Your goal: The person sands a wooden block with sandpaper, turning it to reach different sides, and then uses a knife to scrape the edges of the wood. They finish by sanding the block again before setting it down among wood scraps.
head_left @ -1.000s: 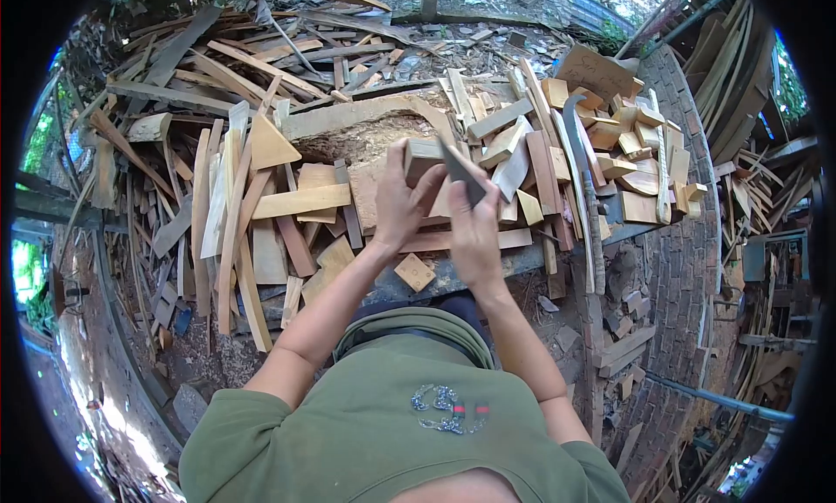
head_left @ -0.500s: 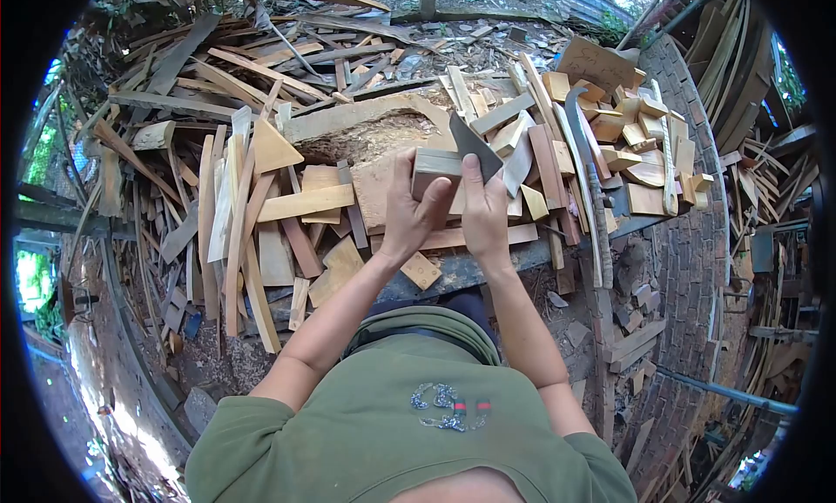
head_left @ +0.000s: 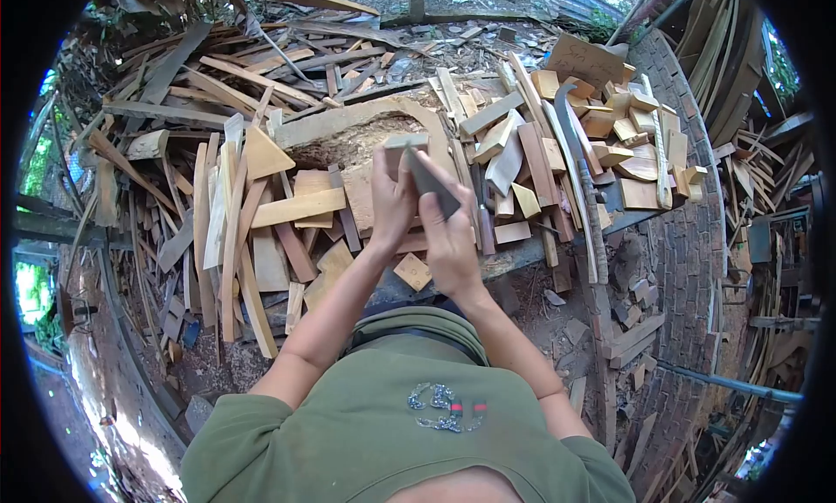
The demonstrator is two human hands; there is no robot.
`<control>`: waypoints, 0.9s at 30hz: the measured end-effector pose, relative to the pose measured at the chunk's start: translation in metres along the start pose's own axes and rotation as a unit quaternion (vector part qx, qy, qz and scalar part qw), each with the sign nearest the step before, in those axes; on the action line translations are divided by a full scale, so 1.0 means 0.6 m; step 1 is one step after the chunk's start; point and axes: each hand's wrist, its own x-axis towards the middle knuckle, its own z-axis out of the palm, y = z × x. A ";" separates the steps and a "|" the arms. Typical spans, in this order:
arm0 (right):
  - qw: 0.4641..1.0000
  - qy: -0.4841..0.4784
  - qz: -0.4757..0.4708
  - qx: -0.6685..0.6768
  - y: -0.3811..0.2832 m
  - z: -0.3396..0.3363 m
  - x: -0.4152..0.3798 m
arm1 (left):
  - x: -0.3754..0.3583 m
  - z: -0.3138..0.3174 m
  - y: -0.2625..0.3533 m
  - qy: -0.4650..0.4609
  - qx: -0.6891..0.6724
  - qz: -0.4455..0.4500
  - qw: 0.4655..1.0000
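Above the middle of the bench, my left hand (head_left: 394, 202) is closed around a small wooden block (head_left: 407, 141) whose pale end faces up. My right hand (head_left: 449, 233) grips a dark grey, flat, pointed piece (head_left: 434, 185); its exact kind I cannot make out. The tip of this piece meets or overlaps the block's near side. Behind both hands lies a thick, rough slab of wood (head_left: 322, 133) with a hollowed, crumbling middle. A small square offcut (head_left: 413, 272) rests just below my hands near the bench edge.
Long wooden strips (head_left: 228, 233) and a triangular offcut (head_left: 266, 153) lie at the left. Cut blocks (head_left: 623, 120) are heaped at the right, beside a curved-tipped tool (head_left: 576, 128). A scrap pile (head_left: 261, 67) covers the ground behind. A brick wall (head_left: 688, 268) borders the right side.
Both hands have shifted left with the block and the dark piece. The dark piece has turned, its point moving against the block. The block now shows its end upward.
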 end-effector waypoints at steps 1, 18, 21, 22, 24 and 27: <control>0.998 0.005 0.046 0.045 0.007 -0.001 0.004 | 0.006 -0.007 -0.010 -0.027 -0.043 -0.030 0.998; 0.987 0.043 0.142 0.066 0.055 -0.016 -0.010 | -0.009 -0.033 0.046 -0.092 -0.268 -0.312 0.907; 0.993 0.050 0.106 0.020 0.095 -0.016 -0.011 | -0.012 -0.027 0.037 -0.105 -0.227 -0.301 0.920; 0.995 0.061 0.069 -0.031 0.099 -0.016 -0.012 | -0.014 -0.026 0.032 -0.091 -0.211 -0.297 0.927; 0.994 0.015 0.101 0.023 0.099 -0.023 -0.017 | -0.011 -0.051 0.025 -0.180 -0.158 -0.306 0.922; 0.979 -0.007 0.179 0.095 0.081 -0.049 -0.004 | -0.006 -0.060 0.001 -0.196 -0.065 -0.179 0.962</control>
